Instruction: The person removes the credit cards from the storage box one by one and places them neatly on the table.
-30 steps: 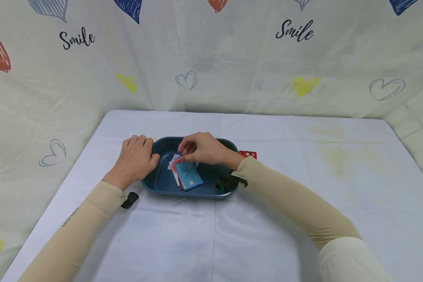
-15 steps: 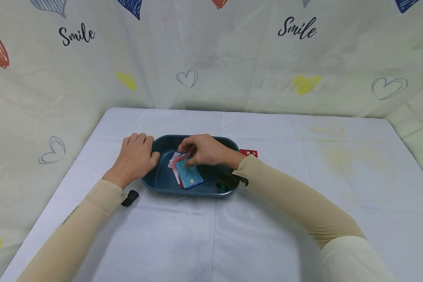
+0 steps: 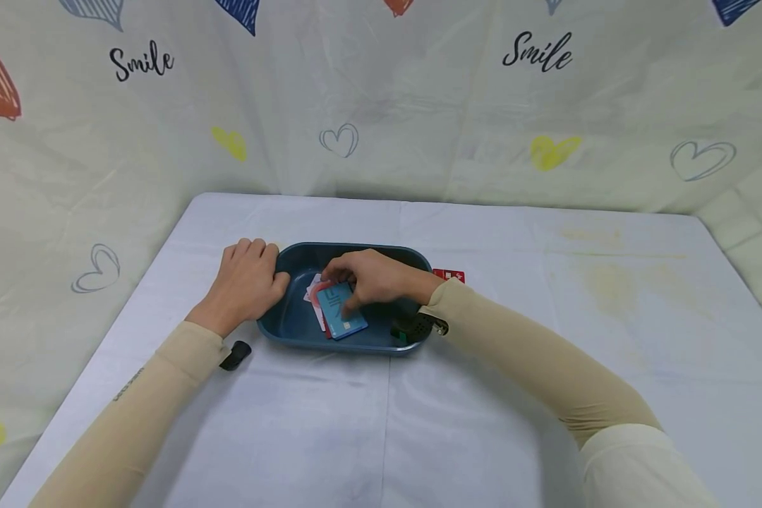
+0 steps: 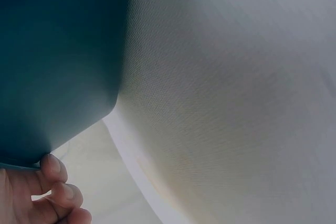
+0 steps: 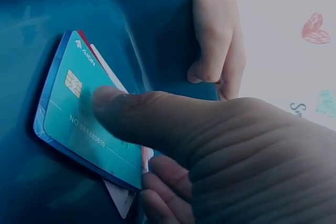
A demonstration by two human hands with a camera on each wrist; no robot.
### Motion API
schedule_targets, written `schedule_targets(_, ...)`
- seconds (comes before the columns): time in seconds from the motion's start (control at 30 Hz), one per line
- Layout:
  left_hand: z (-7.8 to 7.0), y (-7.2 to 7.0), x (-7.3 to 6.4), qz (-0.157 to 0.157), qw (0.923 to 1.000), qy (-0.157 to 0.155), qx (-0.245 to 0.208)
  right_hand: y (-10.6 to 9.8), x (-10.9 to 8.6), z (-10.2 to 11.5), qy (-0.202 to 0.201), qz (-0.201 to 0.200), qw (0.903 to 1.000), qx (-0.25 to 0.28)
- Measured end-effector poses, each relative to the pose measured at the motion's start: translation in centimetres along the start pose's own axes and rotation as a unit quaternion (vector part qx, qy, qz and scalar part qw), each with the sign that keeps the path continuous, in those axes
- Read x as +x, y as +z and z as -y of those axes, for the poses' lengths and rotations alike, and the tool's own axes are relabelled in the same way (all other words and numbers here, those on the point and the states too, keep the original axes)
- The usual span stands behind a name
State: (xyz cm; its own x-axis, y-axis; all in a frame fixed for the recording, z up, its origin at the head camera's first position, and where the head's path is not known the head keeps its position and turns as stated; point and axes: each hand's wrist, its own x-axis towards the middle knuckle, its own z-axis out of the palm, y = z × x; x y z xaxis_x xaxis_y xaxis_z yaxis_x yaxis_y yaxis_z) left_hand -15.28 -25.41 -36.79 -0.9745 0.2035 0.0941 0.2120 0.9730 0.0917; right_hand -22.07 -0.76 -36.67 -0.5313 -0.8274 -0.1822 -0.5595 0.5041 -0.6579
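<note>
A dark blue plastic basin [image 3: 290, 334] stands on the table. At its left end my left hand [image 3: 244, 286] grips the rim, and the left wrist view shows curled fingers [image 4: 62, 191] right at the basin's edge. Inside lies a fanned stack of cards, with a light blue chip card [image 3: 336, 326] on top. White and red edges of other cards show underneath. My right hand [image 3: 377, 277] reaches into the basin and pinches the blue card, its thumb [image 5: 107, 103] on the card's face and fingers curled at the stack's edge.
A red card [image 3: 449, 274] lies on the white tablecloth [image 3: 482, 423], just beyond the basin's right end. The right wrist's black camera [image 3: 413, 329] hangs over the basin's right part. Behind the table hangs a printed curtain [image 3: 406, 92].
My right thumb has moved down over the blue card's face from its upper edge toward its chip, uncovering more of the upper part. The left hand stays on the rim.
</note>
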Motion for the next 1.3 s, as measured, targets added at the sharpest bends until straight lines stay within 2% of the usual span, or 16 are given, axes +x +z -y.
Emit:
schedule_targets(0.27, -0.08, -0.05, 0.12, -0.001, 1.0, 0.0, 0.001, 0.06, 0.06, -0.12, -0.018, 0.012, 0.9995, -0.025)
schedule_targets(0.47, -0.1, -0.07, 0.13, 0.002, 1.0, -0.002, 0.001, 0.06, 0.11, -0.02, -0.015, 0.02, 0.9988, -0.042)
schedule_targets(0.83, -0.15, -0.04, 0.1, -0.001, 1.0, -0.001, 0.003, 0.16, -0.08, 0.19, -0.008, 0.02, 0.9982, -0.056)
schedule_targets(1.3, -0.26, -0.11, -0.06, 0.011, 0.9999, -0.008, 0.004, 0.15, -0.3, 0.46, -0.026, 0.012, 0.9964, -0.08)
